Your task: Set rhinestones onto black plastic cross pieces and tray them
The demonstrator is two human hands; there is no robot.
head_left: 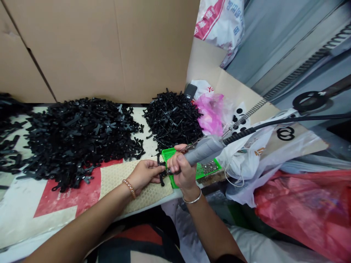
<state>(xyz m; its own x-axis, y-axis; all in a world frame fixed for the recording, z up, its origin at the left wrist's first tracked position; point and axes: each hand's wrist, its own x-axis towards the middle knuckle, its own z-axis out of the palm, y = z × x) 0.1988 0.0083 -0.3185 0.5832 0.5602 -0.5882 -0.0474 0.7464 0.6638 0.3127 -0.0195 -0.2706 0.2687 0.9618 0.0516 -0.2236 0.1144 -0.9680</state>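
Observation:
My right hand [183, 168] is closed around a grey powered screwdriver [204, 150], its tip pointing down-left at a small black plastic part [161, 172]. My left hand [144, 174] pinches that black part and holds it on a beige honeycomb mat [117, 173]. A black cable [274, 124] runs from the tool off to the right. A green tray [171, 154] holding small silver screws sits just behind my right hand.
A large heap of black plastic parts [74, 133] lies left and a smaller heap [172, 117] behind the tray. Cardboard walls [104, 47] stand at the back. Pink [211, 113], white [246, 157] and red plastic bags [304, 208] crowd the right side.

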